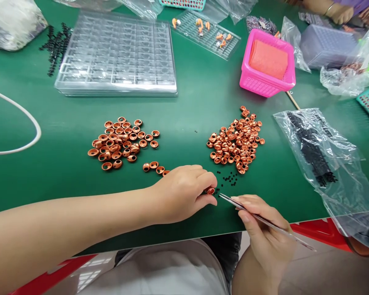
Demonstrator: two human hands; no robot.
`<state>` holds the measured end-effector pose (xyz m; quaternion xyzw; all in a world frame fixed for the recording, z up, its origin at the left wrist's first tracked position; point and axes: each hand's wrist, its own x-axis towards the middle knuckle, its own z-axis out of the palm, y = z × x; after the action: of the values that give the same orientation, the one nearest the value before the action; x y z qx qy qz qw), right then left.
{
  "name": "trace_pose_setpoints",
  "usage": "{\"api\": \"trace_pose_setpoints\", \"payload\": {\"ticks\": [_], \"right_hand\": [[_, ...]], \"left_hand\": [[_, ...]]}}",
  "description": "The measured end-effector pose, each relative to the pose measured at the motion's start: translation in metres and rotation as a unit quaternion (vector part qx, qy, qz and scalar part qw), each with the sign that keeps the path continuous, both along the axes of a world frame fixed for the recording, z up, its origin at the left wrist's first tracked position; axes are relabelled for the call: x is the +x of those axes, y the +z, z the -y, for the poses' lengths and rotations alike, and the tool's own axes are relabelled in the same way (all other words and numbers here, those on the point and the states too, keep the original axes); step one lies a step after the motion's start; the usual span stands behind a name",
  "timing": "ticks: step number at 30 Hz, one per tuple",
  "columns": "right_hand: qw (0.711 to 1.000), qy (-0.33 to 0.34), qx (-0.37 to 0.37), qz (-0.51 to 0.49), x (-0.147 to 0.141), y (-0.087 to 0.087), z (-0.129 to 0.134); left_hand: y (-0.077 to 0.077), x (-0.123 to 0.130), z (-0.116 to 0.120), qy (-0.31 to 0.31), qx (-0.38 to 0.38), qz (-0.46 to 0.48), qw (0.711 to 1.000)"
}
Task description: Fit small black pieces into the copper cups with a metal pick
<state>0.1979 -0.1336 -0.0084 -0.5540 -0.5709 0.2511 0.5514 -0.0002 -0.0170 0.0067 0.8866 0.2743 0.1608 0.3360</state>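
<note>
Between the thumb and forefinger of my left hand (183, 193) is a small copper-coloured cup-shaped piece with a hole (210, 191), its open side partly showing. My right hand (263, 233) is closed around slim metal tweezers (264, 221), whose tips point left, just beside that piece. Tiny black bits (230, 178) lie scattered on the green table beyond the tweezer tips. A loose pile of copper cups (118, 141) sits to the left, many with their hollow side up. Another heap of copper cups (238, 141) lies on the right. A short row of cups (153, 164) runs behind my left hand.
Stacked clear plastic trays (117, 53) stand at the back left, beside black strips (57, 47). A pink basket (267, 84) holds an orange-red block. Clear bags with black strips (310, 147) lie right. A white cable (33, 123) curves at left. Another person's hands (341, 14) are at top right.
</note>
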Motion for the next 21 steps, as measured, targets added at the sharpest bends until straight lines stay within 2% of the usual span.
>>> {"api": "trace_pose_setpoints", "payload": {"ticks": [3, 9, 21], "right_hand": [[0.999, 0.029, 0.02, 0.013, -0.0017, 0.0007, -0.0004], [0.996, 0.067, 0.015, 0.05, -0.004, 0.0017, -0.0004], [0.996, 0.054, 0.011, 0.065, -0.0055, 0.0015, -0.0005]], "left_hand": [[-0.0014, 0.0009, 0.003, 0.008, 0.018, 0.014, 1.0], [-0.004, 0.0033, 0.0087, 0.007, 0.018, 0.05, 0.999], [-0.0008, 0.0016, 0.0104, -0.03, 0.006, 0.093, 0.995]]}}
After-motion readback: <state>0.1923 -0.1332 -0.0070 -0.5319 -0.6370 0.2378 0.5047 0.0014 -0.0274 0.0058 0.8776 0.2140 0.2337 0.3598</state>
